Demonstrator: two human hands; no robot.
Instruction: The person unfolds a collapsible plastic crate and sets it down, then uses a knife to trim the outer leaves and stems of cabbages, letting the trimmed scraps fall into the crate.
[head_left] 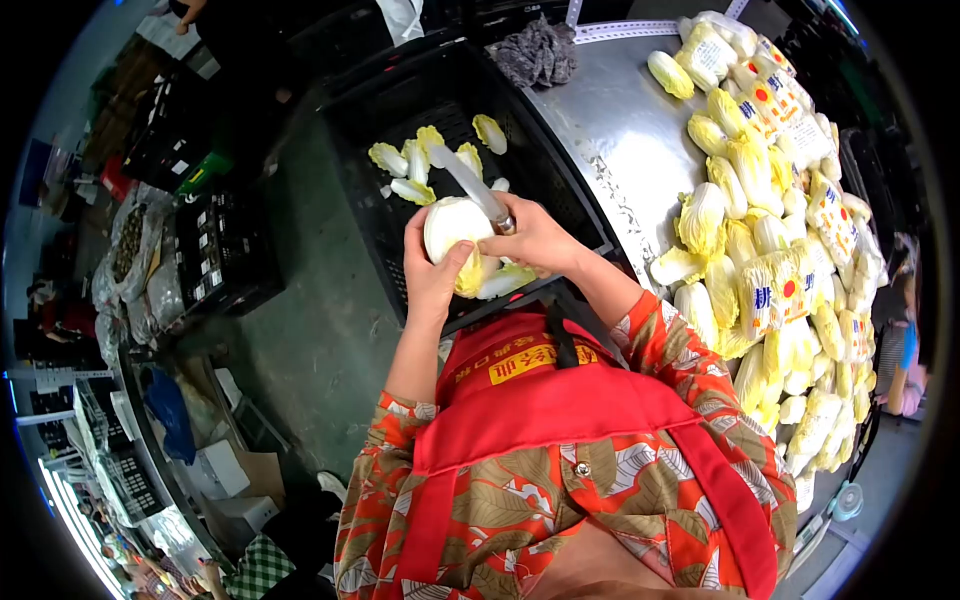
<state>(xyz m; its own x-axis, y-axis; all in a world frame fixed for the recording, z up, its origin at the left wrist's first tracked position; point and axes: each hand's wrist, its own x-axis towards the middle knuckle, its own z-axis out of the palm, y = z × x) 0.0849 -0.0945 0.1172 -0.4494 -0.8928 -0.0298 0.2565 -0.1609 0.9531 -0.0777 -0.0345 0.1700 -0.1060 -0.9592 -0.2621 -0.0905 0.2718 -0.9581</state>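
My left hand is wrapped round a napa cabbage, its pale cut base turned up and its yellow leaves toward me. In my right hand is a knife with a broad blade pointing up and to the left, away from me. My right thumb rests against the cabbage, and the blade lies just above its far edge. Below both hands sits a black plastic crate with several loose cabbage leaves on its bottom. Part of the knife handle is hidden by my fingers.
On my right a metal table bears a big heap of napa cabbages, some in printed plastic bags. A grey crumpled cloth lies at its far corner. Black crates stand on the floor to the left.
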